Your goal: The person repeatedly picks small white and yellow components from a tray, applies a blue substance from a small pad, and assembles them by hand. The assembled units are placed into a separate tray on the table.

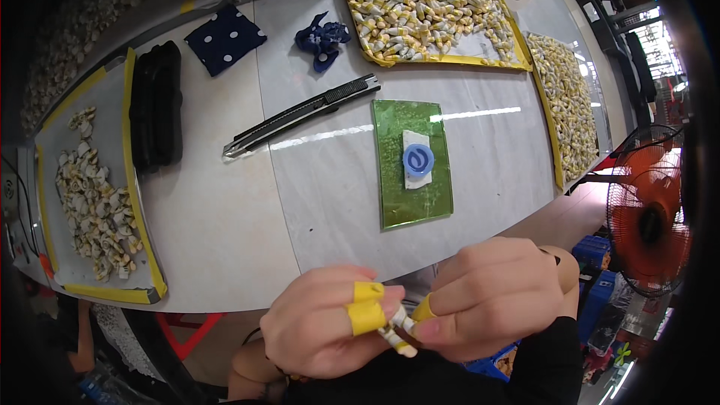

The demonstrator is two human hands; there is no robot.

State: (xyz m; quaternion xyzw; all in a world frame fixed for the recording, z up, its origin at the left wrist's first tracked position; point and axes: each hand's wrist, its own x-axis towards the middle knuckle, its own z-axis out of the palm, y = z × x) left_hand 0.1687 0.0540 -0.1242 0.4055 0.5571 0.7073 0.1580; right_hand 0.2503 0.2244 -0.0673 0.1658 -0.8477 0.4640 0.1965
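Low in front of me, just off the table's near edge, my left hand [324, 322] and my right hand [491, 296] come together, fingers closed. Between their fingertips is a small white-and-yellow rolled piece [399, 339]; there may be two pieces, and a dark strip shows beside the right thumb. Yellow tape wraps two of my left fingers and one right finger. Beyond my hands lies a green glass plate [394, 206], bearing a white pad [412, 137] and a small round blue cup [418, 159].
A black utility knife [300, 115] lies mid-table. Behind it are a crumpled blue cloth [322, 41] and a dotted blue cloth [225, 39]. Yellow-edged trays [442, 60] hold many similar pieces; another tray [52, 180] is at left, beside a black tray [155, 105]. An orange fan [649, 210] stands right.
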